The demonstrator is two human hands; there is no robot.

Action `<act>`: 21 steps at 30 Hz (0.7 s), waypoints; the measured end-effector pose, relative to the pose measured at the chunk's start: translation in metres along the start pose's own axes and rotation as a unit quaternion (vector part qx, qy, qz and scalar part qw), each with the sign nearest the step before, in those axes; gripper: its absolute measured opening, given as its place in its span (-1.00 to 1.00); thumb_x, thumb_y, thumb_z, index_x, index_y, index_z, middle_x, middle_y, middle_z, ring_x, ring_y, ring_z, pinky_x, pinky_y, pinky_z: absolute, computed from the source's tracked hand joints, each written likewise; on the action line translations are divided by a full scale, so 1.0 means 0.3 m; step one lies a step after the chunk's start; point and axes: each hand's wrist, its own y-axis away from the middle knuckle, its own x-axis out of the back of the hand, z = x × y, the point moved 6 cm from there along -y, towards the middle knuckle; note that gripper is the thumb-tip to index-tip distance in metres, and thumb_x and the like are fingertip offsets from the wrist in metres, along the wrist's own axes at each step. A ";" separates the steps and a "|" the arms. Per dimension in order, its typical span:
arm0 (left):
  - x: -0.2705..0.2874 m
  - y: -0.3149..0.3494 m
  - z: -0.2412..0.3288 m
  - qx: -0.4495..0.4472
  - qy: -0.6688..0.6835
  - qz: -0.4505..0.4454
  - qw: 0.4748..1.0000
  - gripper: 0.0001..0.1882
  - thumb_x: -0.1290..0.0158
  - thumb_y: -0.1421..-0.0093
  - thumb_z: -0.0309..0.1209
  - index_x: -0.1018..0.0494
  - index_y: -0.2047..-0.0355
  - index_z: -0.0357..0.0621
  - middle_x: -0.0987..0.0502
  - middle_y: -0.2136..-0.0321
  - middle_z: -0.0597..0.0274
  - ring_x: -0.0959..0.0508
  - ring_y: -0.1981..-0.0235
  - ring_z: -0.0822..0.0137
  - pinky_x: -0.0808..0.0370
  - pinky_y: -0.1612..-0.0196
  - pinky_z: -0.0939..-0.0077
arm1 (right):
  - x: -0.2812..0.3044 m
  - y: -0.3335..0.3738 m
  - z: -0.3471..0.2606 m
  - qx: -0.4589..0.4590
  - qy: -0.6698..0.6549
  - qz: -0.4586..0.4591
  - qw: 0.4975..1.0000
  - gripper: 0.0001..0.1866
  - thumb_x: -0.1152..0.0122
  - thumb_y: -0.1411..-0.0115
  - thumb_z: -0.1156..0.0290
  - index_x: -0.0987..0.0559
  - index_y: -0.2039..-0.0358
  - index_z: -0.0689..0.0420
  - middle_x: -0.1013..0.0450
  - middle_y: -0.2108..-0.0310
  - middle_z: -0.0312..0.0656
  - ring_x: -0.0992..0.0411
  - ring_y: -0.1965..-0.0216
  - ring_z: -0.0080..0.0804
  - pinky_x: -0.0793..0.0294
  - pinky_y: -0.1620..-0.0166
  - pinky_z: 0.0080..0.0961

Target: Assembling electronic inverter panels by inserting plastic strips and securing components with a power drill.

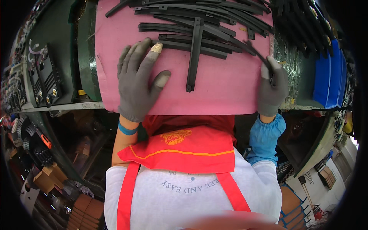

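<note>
Long, slightly curved black strips (184, 27) with small holes near their ends lie in a loose pile on the pink mat (172, 88). One black strip (194, 57) lies lengthwise across the others, pointing toward me. My left hand (138, 78), in a grey glove with tape round one fingertip, is open with its fingers stretched out. Its index fingertip is at the left end of a strip at the pile's near side. At the mat's right edge my gloved right hand (273, 84) is closed round the end of a black strip (257, 53), which is blurred there.
More black strips (303, 23) are stacked at the far right, beside a blue bin (329, 78). Black parts with fittings (46, 80) sit on the dark green surface at the left. The workbench's near edge (65, 106) runs in front of me.
</note>
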 end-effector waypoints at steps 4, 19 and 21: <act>0.036 -0.019 0.080 -0.010 0.064 0.078 0.995 -0.47 -0.21 -0.14 -0.08 -0.50 -0.04 -0.11 -0.52 0.08 0.09 -0.50 0.06 0.04 -0.32 -0.10 0.12 | -0.009 -0.055 0.036 -0.033 -0.032 0.066 0.997 -0.65 -0.21 -0.18 0.53 -0.60 -0.01 0.14 -0.54 0.14 -0.11 -0.49 0.08 -0.12 -0.47 -0.02 -0.28; 0.097 0.005 -0.007 0.069 0.049 0.037 0.996 -0.60 -0.23 -0.09 -0.47 -0.56 0.01 -0.02 -0.56 0.07 0.10 -0.53 0.05 0.10 -0.41 -0.03 0.27 | -0.142 -0.053 -0.211 0.140 0.016 -0.091 0.986 -0.69 -0.31 -0.16 0.30 -0.64 0.05 -0.04 -0.51 0.16 -0.25 -0.45 0.15 -0.24 -0.36 0.04 -0.31; 0.083 -0.024 -0.027 0.101 0.074 0.074 0.989 -0.50 -0.22 -0.12 -0.39 -0.50 -0.11 0.06 -0.50 -0.06 0.07 -0.49 -0.05 0.04 -0.35 -0.13 0.20 | -0.149 -0.067 -0.212 0.124 -0.005 -0.077 0.989 -0.71 -0.31 -0.15 0.30 -0.64 0.08 -0.07 -0.49 0.19 -0.27 -0.44 0.13 -0.25 -0.33 0.04 -0.27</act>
